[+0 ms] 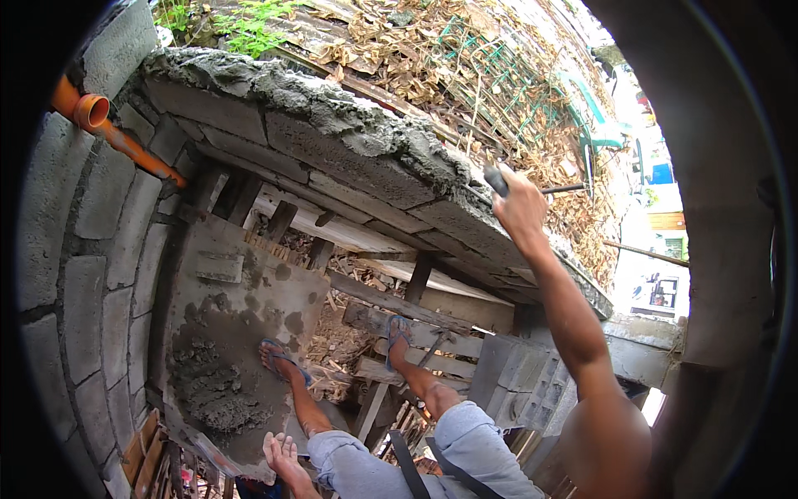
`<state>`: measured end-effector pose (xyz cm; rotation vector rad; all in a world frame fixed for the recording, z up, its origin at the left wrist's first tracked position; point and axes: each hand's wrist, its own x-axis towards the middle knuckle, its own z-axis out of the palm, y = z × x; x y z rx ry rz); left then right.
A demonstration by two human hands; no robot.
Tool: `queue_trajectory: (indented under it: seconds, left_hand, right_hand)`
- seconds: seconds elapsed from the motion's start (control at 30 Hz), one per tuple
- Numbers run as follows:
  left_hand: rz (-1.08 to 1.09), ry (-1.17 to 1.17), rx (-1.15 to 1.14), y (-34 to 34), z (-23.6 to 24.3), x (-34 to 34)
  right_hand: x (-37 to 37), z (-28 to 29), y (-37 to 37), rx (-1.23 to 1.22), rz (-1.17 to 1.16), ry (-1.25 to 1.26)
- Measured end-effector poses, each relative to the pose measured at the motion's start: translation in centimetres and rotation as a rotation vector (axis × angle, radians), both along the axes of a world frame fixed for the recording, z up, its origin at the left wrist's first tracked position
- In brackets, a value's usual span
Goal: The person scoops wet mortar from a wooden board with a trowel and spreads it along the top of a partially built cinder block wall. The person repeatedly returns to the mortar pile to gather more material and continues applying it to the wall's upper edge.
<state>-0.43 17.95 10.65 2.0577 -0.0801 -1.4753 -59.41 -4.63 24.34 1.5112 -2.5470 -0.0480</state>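
My right hand point(522, 208) reaches up to the top of the block wall point(349, 158), fingers wrapped round the dark, rounded handle of a trowel point(496, 180). The trowel's blade is hard to make out beside the wet mortar point(407, 145). That mortar lies in a rough, lumpy grey ridge along the wall's top edge, thickest to the left of my hand. Low in the picture, my left hand point(284, 457) is empty, with its palm turned up and its fingers apart. It is near a mortar-smeared board point(291, 299) bearing a heap of wet mortar point(220, 387).
An orange pipe point(137, 154) juts from the left block wall point(62, 241). My feet stand on the board and a wooden plank point(416, 333), with gaps between planks. Grey hollow blocks point(519, 382) stand at right. Dry leaves point(399, 41) cover a roof beyond the wall.
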Motion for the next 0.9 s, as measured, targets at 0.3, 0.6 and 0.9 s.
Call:
queue_trajectory:
  seconds: [0.3,0.6,0.9]
  left_hand:
    - [-0.016,0.019,-0.053,0.4,0.1,-1.3]
    - [0.171,0.046,-0.141,6.3,0.6,-9.2]
    - [0.195,0.177,-0.154,7.1,3.7,-15.0]
  right_hand:
    - [-2.2,-3.5,5.6,-0.005,0.126,0.149]
    - [-2.0,-3.0,11.0,-0.009,0.135,0.046]
    - [5.7,-0.4,9.4,-0.196,-0.069,-1.028]
